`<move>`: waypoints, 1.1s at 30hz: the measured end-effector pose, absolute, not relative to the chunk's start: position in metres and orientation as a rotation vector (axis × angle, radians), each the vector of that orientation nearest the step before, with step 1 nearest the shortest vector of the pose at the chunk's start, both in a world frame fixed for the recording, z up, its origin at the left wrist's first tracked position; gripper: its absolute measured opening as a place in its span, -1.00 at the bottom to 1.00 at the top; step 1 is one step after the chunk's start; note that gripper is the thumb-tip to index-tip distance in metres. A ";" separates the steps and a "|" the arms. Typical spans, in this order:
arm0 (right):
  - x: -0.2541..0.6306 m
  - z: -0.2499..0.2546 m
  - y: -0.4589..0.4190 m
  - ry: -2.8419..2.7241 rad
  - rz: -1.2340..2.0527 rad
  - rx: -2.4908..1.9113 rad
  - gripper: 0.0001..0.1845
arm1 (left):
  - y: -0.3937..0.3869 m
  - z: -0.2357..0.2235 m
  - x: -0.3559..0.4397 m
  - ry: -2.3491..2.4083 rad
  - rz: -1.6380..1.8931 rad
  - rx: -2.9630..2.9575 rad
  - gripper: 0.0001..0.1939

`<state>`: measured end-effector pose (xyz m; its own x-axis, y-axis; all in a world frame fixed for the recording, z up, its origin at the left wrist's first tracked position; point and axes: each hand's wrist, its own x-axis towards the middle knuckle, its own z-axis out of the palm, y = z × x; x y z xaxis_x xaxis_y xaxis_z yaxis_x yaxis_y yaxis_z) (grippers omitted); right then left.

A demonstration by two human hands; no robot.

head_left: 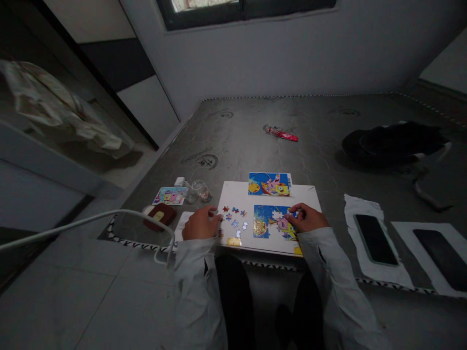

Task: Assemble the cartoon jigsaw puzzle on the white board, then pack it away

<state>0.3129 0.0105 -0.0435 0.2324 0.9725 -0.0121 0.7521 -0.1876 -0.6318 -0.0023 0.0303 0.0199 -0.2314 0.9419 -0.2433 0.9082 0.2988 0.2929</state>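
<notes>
White board (233, 194), incomplete jigsaw (280, 224), right fingers (298, 208) over its edge

Partly assembled puzzle (260, 227) looks like printed card, with a glossy sheen. White board (306, 195) beneath looks smooth. Phone (375, 240) has a glassy face; sleeves (197, 291) are matt, creased cloth.

pretty dim in here tbh. plain greyish wall (273, 63) at the back, dark-framed window (243, 10) up top, brighter on its left half, white-and-dark panel (118, 63) off to the left, pale tiled floor (91, 296) down below.
</notes>
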 end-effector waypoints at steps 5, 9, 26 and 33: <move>0.314 -0.044 0.011 -1.573 0.589 -2.031 -0.64 | 0.028 0.019 0.004 2.214 0.141 1.630 -0.74; 0.314 -0.042 0.012 -1.568 0.623 -2.053 -0.64 | 0.027 0.020 0.006 2.222 0.148 1.591 -0.78; 0.312 -0.039 0.010 -1.578 0.590 -2.014 -0.62 | 0.029 0.014 0.011 2.273 0.219 1.583 -0.73; 0.312 -0.041 0.010 -1.568 0.583 -2.022 -0.61 | 0.027 0.018 0.004 2.197 0.171 1.626 -0.77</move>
<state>0.3117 0.0098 -0.0411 0.2404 0.9704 -0.0248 0.7507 -0.2021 -0.6290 0.0044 0.0269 0.0181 -0.2434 0.9388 -0.2436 0.8899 0.3161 0.3288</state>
